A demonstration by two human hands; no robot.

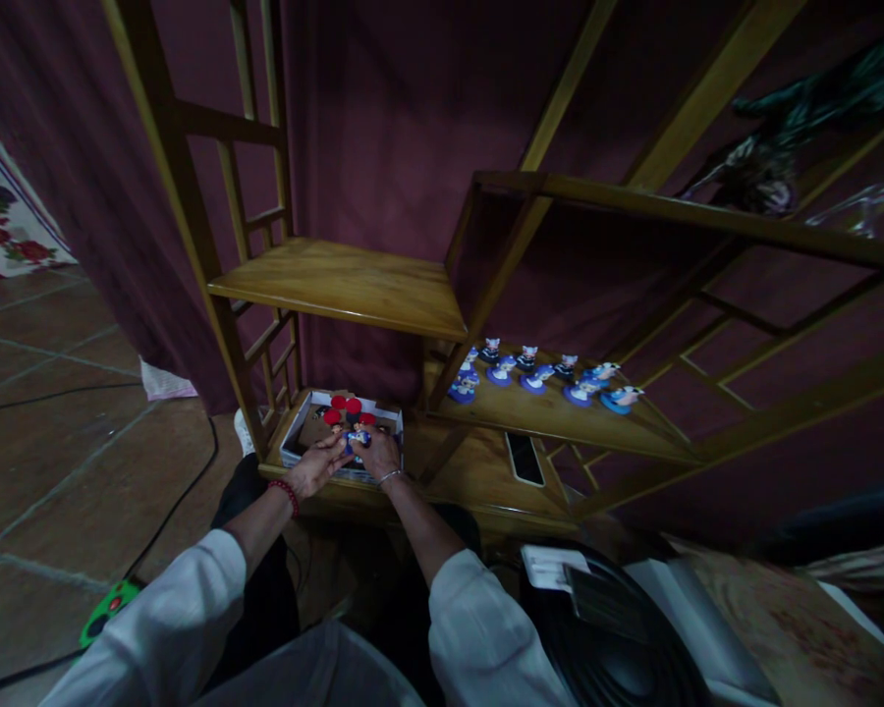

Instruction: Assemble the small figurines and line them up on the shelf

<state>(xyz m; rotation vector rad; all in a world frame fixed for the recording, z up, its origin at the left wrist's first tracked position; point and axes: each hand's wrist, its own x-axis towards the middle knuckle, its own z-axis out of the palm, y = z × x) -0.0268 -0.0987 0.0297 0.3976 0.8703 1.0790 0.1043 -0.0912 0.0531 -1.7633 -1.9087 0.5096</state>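
Note:
Both my hands meet over a white box (293,438) on the low shelf at the left. My left hand (320,465) has its fingers closed on a small blue-and-white figurine (358,438). From the other side, my right hand (380,455) grips the same figurine. Its lower part is partly hidden by my fingers. Inside the box, just beyond my hands, lie several figurines with red tops (346,404). A red bead bracelet circles my left wrist, and a thin silver band circles my right.
Several small figurines (537,378) stand in rows on the raised shelf (596,417) at the right. A phone (524,460) lies on the low shelf below. A wooden shelf board (346,280) juts out above the box. Black cables and a green power strip (109,611) lie on the floor.

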